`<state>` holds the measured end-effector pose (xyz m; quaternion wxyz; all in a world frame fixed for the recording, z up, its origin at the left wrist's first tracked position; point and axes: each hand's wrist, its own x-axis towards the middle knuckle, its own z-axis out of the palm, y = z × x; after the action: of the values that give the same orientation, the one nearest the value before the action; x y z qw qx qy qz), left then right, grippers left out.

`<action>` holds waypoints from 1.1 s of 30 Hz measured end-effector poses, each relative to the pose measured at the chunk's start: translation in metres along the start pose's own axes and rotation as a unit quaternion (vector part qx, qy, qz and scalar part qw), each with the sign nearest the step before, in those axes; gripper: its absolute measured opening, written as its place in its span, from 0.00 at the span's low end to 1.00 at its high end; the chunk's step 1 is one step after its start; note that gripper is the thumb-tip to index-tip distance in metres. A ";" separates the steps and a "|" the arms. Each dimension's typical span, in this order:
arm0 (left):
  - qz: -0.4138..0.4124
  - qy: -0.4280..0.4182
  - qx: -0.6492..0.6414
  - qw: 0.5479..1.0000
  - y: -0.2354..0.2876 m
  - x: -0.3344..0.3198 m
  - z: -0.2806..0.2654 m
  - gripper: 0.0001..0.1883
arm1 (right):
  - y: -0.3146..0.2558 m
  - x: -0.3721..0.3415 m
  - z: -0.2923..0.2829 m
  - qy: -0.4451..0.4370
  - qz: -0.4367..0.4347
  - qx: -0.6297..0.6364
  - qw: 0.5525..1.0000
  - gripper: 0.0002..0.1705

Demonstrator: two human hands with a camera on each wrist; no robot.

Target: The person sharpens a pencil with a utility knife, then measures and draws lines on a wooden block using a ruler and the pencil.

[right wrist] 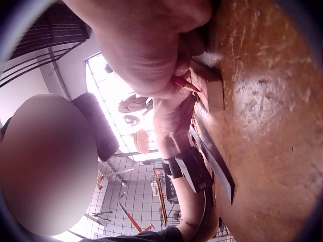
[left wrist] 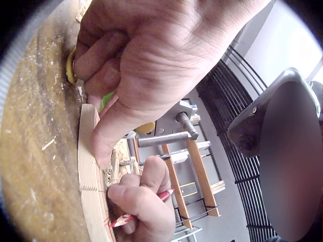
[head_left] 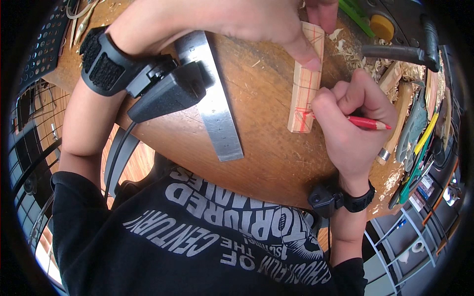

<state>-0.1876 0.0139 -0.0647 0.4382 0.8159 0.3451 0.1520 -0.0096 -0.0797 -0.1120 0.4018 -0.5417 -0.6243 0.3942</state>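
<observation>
A pale wooden block (head_left: 299,93), marked with red and dark lines, lies on the brown workbench. My left hand (head_left: 247,19) steadies its far part, thumb pressing on the marked face and fingers bent around the far end. In my right hand (head_left: 353,123), a red pencil (head_left: 368,123) sharpened at both ends is pinched, with its point at the red marks near the block's near end. The left wrist view shows the pencil tip (left wrist: 113,223) right at the block's edge. A wide steel ruler (head_left: 217,118) lies left of the block.
Wood shavings (head_left: 412,71) cover the bench's right side, around a metal clamp bar (head_left: 395,52). Several tools lie along the right edge, among them a wooden-handled one (head_left: 401,113) and a yellow one (head_left: 426,133). A yellow round thing (head_left: 381,27) sits at the back.
</observation>
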 end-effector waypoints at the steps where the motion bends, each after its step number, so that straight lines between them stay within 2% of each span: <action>1: -0.034 -0.015 0.011 0.999 0.004 0.002 0.000 0.20 | 0.000 0.000 0.000 -0.003 0.000 -0.001 1.000 0.23; 2: -0.068 -0.030 0.023 0.997 0.006 0.003 0.000 0.20 | 0.000 0.000 0.000 -0.003 0.000 -0.001 1.000 0.23; 3: -0.068 -0.029 0.023 0.997 0.004 0.001 0.001 0.20 | 0.000 0.000 0.000 -0.005 0.001 0.000 1.000 0.23; 5: 0.008 0.011 0.042 0.999 -0.004 -0.004 0.006 0.21 | -0.001 0.000 0.000 -0.007 0.002 0.000 1.000 0.23; 9: -0.014 0.022 0.043 0.999 -0.002 -0.004 0.007 0.22 | -0.004 0.000 0.000 -0.012 0.006 -0.008 1.000 0.23; 11: 0.019 0.043 0.049 0.998 -0.005 -0.006 0.010 0.22 | -0.003 0.000 0.000 -0.012 0.008 -0.008 1.000 0.23; 15: -0.012 0.010 0.004 1.000 -0.002 -0.003 0.003 0.22 | 0.000 0.001 -0.001 0.005 0.005 0.012 1.000 0.24; 17: 0.024 0.041 0.083 0.995 0.001 -0.006 0.010 0.21 | -0.002 0.001 0.000 0.008 0.007 0.010 1.000 0.24; 21: 0.027 0.046 0.079 0.995 -0.001 -0.006 0.010 0.20 | -0.003 0.001 0.001 0.008 0.015 0.003 1.000 0.24; 23: 0.031 0.007 0.032 0.999 -0.003 -0.006 0.006 0.20 | -0.002 0.001 0.001 0.009 0.015 0.006 1.000 0.24; 27: -0.028 -0.006 0.019 0.999 0.001 -0.001 0.007 0.20 | -0.001 0.001 0.001 0.003 0.004 -0.001 1.000 0.24; 29: 0.028 0.063 0.059 0.996 0.000 -0.006 0.016 0.20 | -0.002 0.001 0.001 0.002 0.005 -0.003 1.000 0.24; 33: 0.038 0.047 0.079 0.995 -0.001 -0.006 0.013 0.21 | -0.001 0.000 0.001 0.001 0.001 -0.010 1.000 0.24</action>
<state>-0.1850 0.0026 -0.0721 0.3499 0.8525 0.3445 0.1793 -0.0106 -0.0794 -0.1111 0.3969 -0.5467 -0.6270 0.3878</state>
